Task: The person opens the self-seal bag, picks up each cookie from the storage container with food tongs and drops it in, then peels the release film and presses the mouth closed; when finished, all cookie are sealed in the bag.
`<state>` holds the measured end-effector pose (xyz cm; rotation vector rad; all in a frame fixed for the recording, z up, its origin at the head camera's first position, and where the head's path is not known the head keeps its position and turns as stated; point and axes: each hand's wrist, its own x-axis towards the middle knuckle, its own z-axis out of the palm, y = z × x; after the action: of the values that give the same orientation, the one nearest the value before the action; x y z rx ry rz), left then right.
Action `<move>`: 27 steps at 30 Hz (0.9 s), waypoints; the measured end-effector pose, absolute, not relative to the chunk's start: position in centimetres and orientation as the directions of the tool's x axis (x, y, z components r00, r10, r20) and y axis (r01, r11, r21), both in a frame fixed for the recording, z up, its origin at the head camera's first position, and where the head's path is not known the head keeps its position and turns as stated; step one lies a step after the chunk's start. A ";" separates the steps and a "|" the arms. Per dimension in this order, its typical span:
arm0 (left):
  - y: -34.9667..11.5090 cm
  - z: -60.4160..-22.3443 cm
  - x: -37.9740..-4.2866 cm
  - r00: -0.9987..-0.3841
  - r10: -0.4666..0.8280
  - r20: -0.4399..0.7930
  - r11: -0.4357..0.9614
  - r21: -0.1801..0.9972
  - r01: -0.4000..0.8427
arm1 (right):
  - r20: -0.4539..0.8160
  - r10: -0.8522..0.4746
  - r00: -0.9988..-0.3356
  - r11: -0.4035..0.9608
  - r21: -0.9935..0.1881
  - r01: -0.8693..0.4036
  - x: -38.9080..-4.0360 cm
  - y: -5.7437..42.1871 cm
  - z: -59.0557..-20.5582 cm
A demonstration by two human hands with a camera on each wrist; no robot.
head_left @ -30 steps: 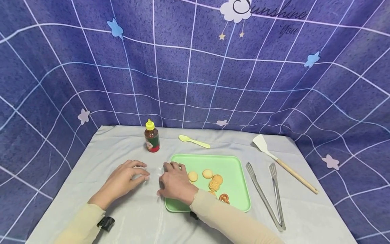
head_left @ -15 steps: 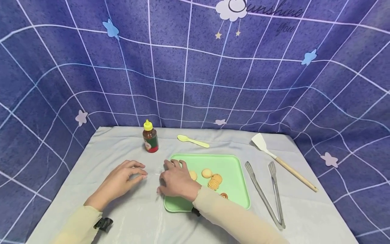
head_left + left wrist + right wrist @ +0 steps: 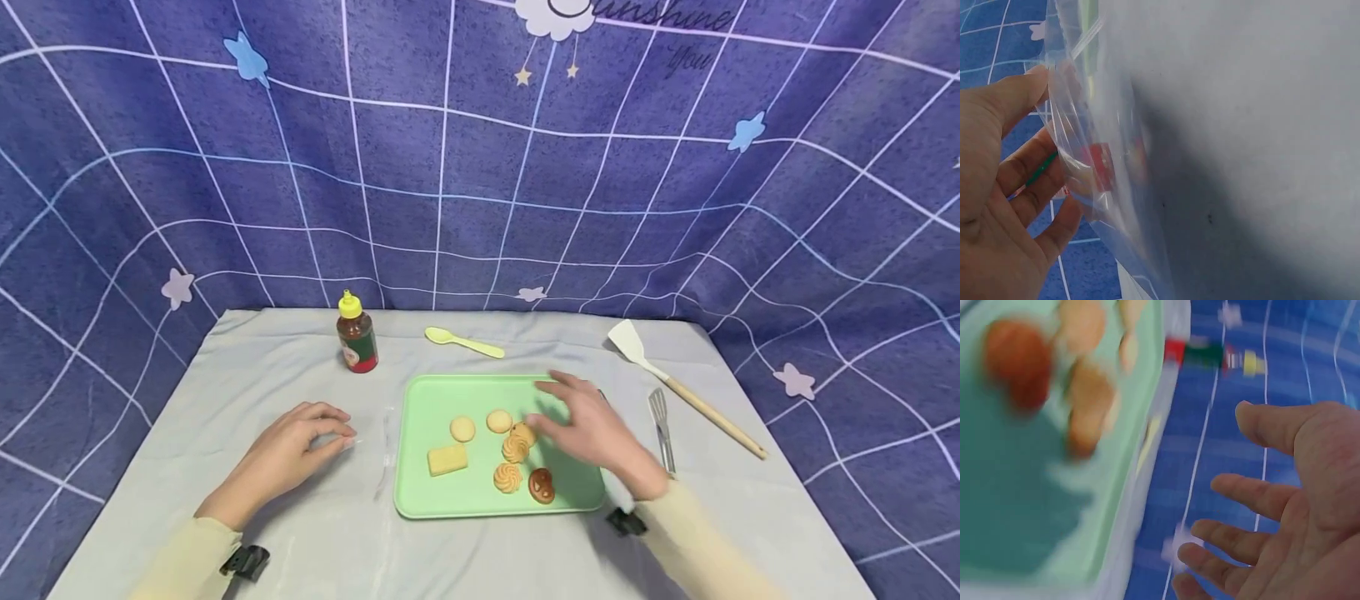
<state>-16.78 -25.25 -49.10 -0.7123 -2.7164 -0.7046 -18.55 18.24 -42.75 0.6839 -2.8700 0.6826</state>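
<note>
My left hand [image 3: 292, 450] pinches the edge of a clear plastic bag [image 3: 1107, 169] between thumb and fingers, left of the green tray [image 3: 465, 390]. In the head view the bag is barely visible. My right hand [image 3: 596, 425] hovers over the tray's right side with fingers spread, holding nothing. On the tray lie several cookies: a rectangular biscuit [image 3: 447, 460], round cookies [image 3: 462, 429], swirled cookies [image 3: 507, 478] and a brown pretzel [image 3: 542, 486]. The right wrist view shows the cookies blurred, apart from the fingers.
A sauce bottle [image 3: 356, 337] with a yellow cap stands at the back left. Behind the tray lies a yellow-green spoon [image 3: 465, 342]. Metal tongs [image 3: 662, 425], partly hidden by my right arm, and a white spatula [image 3: 690, 392] with a wooden handle lie to the right.
My right hand has left the bag beside the tray's left edge and swung right across the tray, uncovering the rectangular biscuit. My left hand stays with the bag.
</note>
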 end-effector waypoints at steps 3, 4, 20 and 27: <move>-25.4 -49.2 -16.7 -0.845 0.405 0.350 0.766 0.376 0.522 | 0.228 -0.290 -0.930 0.832 -0.421 -0.362 -17.4 23.0 -43.4; -25.5 -49.3 -16.7 -0.843 0.408 0.351 0.765 0.372 0.526 | 0.232 -0.252 -0.939 0.844 -0.421 -0.331 -16.9 24.4 -43.7; -24.9 -48.4 -16.9 -0.812 0.434 0.391 0.731 0.374 0.571 | -0.013 -0.045 -0.999 0.921 -0.388 -0.037 -12.6 31.9 -48.8; -24.8 -48.4 -17.2 -0.803 0.444 0.397 0.723 0.371 0.583 | -0.034 -0.059 -0.998 0.921 -0.388 -0.041 -12.8 31.7 -48.7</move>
<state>-17.18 -24.84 -48.40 -0.8084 -2.6477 -0.7083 -12.77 31.72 -48.70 0.0817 -3.1228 0.6301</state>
